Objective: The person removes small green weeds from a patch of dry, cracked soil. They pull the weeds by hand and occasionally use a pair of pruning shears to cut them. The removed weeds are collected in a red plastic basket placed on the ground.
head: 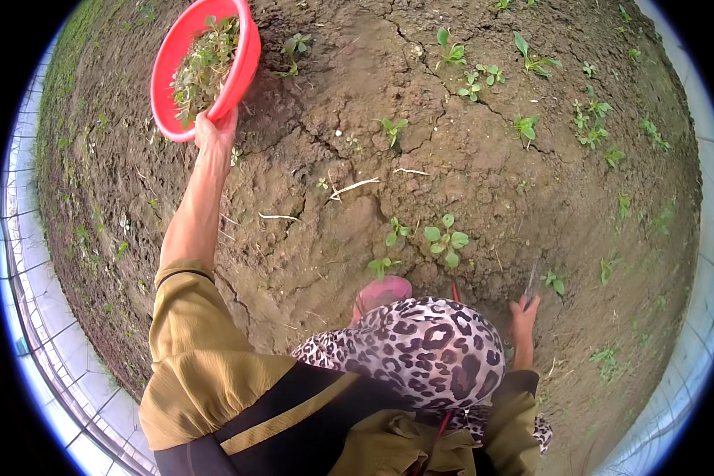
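My left hand [216,128] is stretched out to the upper left and grips the rim of a red plastic basin [249,56]. The basin is tilted and holds a heap of pulled green plants [205,68]. At the lower right, my right hand [525,310] holds a thin pointed tool [532,278], perhaps a knife; its exact kind is unclear. The tool's tip is close to the soil, left of a small green seedling [554,281]. A broad-leaved seedling [446,239] grows in front of my knee.
Cracked brown soil [333,238] bears scattered small weeds, with a leafy one [534,59] at the upper right. Pale dry stalks [354,187] lie mid-view. A pink shoe [384,293] shows beside my leopard-print trouser leg [434,351]. Pale sheeting [47,297] with dark grid lines borders the left.
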Demonstrator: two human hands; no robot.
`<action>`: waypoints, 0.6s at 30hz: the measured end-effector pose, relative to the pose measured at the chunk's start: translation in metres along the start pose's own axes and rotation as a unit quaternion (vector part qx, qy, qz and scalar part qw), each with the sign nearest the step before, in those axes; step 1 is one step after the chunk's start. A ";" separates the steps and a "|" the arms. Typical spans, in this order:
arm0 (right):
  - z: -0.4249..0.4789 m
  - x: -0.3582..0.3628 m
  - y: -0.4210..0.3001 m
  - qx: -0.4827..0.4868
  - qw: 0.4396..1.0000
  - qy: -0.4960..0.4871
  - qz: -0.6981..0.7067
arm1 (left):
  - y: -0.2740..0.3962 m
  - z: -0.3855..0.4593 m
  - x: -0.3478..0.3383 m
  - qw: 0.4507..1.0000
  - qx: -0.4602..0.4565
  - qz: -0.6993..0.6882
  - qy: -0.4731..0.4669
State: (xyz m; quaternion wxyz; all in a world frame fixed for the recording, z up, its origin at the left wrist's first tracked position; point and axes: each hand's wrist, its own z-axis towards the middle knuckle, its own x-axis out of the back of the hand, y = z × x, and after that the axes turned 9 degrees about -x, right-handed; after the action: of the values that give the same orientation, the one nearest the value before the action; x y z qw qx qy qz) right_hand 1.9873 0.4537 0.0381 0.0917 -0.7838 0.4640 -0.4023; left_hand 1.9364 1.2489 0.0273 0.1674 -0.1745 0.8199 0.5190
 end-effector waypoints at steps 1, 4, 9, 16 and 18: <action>-0.011 -0.009 -0.019 -0.033 0.999 -0.014 0.011 | 0.011 -0.015 0.006 0.999 -0.003 0.028 -0.019; -0.006 -0.006 -0.009 -0.020 0.999 0.006 0.026 | 0.001 -0.086 0.011 0.972 -0.012 0.199 -0.125; -0.018 -0.017 -0.042 -0.097 0.995 0.015 0.006 | -0.040 -0.198 0.041 0.601 -0.221 0.621 -0.452; 0.007 -0.003 0.000 -0.040 0.999 -0.002 -0.017 | -0.078 -0.206 0.072 0.665 -0.218 0.593 -0.398; 0.006 -0.002 -0.004 -0.046 0.998 -0.014 -0.030 | -0.078 -0.207 0.078 0.644 -0.250 0.613 -0.384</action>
State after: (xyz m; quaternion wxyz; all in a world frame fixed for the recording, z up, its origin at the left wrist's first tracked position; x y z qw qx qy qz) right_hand 1.9937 0.4558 0.0345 0.0494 -0.8063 0.4570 -0.3723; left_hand 1.8840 1.0206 0.0142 0.0608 0.5471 0.4407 0.7091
